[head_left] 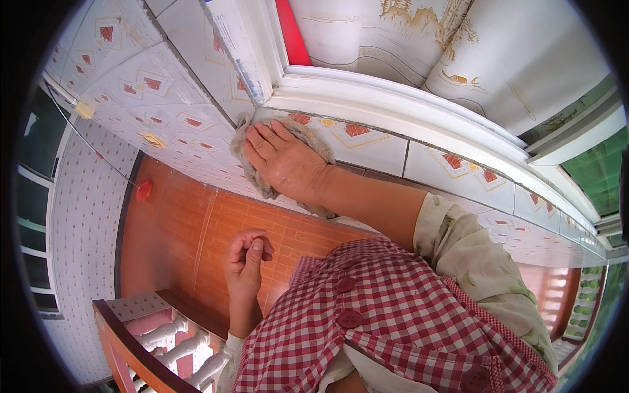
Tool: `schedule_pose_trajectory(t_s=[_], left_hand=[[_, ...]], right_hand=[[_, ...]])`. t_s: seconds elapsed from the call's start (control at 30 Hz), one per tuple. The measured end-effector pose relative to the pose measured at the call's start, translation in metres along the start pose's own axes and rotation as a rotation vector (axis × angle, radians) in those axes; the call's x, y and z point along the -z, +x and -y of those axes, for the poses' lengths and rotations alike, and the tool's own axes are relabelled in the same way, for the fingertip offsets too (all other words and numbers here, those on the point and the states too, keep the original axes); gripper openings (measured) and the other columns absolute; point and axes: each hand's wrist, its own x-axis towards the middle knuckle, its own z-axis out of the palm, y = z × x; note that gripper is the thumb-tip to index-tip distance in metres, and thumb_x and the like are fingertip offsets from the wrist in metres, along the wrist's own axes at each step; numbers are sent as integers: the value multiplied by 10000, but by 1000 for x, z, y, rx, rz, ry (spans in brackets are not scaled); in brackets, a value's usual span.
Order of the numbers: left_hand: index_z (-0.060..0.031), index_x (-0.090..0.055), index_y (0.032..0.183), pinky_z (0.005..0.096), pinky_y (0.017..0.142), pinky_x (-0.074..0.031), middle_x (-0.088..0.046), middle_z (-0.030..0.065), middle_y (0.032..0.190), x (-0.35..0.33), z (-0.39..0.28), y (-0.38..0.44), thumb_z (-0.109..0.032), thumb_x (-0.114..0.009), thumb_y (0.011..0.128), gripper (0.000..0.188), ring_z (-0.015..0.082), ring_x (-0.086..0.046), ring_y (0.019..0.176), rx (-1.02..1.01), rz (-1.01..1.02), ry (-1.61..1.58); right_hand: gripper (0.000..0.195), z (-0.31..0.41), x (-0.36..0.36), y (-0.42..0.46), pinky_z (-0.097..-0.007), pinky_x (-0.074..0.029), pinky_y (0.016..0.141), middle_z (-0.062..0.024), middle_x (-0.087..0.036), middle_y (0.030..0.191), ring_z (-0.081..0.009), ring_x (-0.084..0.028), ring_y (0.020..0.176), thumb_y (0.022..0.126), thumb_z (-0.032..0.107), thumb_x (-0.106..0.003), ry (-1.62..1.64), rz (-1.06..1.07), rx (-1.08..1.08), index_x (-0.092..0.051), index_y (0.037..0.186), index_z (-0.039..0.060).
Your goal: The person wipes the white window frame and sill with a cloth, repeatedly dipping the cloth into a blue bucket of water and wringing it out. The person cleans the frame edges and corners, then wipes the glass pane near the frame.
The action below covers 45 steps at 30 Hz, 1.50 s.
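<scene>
My right hand (290,159) lies palm down over a damp-looking grey-beige cloth (310,140), holding it against the tiled window sill (366,140). The cloth is bunched under my palm, and one end hangs over the sill's front edge. It reaches the inner corner where the sill meets the side tiles and the white window frame (319,93). My left hand (249,253) hangs in front of my body above the floor, fingers curled in and thumb across them, with nothing visible in it.
A patterned curtain (373,44) hangs behind the window frame. Below is the brown wood-look floor (236,226). A red mop or brush head (144,190) on a thin handle leans by the far-left wall. White balusters under a dark rail (142,339) stand at lower left.
</scene>
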Motion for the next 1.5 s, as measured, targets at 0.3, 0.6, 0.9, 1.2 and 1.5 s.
schedule_pose_trajectory(t_s=[0.3,0.6,0.9,1.2,1.5], left_hand=[[-70,-201,1484,404,1021,-438,-330,135,1479,-16,68,7,-229,-648,918,739,225,-411,1314,208,-14,25],[8,-438,1324,367,950,-474,-552,146,1254,-37,-19,65,-109,-700,824,576,245,-525,1168,-357,-149,214],[6,-514,1162,463,886,-469,-568,205,1132,-71,2,161,-52,-700,720,483,430,-542,1077,-670,-207,1252],[-21,-517,1141,414,890,-463,-567,188,1090,-79,3,115,28,-651,697,466,410,-545,1019,-603,-241,928],[-84,-603,1097,427,937,-423,-572,130,1114,-73,-153,185,44,-724,586,540,343,-552,1044,-1227,-659,1302]], right_hand=[[576,49,3,-31,-464,-454,933,-176,-420,1320,-378,-536,1129,781,0,-596,1328,461,-525,-459,1331,103],[468,-22,119,-114,-428,-520,802,-191,-592,1145,-334,-620,919,789,-10,-606,735,-32,-60,-528,1250,20],[381,-63,172,-217,-363,-526,674,-152,-650,892,-305,-646,747,730,-157,-508,251,-224,-441,-588,1070,-3],[398,-72,164,-226,-353,-543,676,-165,-660,902,-320,-662,768,697,-175,-488,230,-281,-380,-599,1039,-4],[390,-76,159,-227,-373,-547,653,-178,-647,907,-335,-658,760,690,-154,-525,258,-275,-311,-593,1045,-8]])
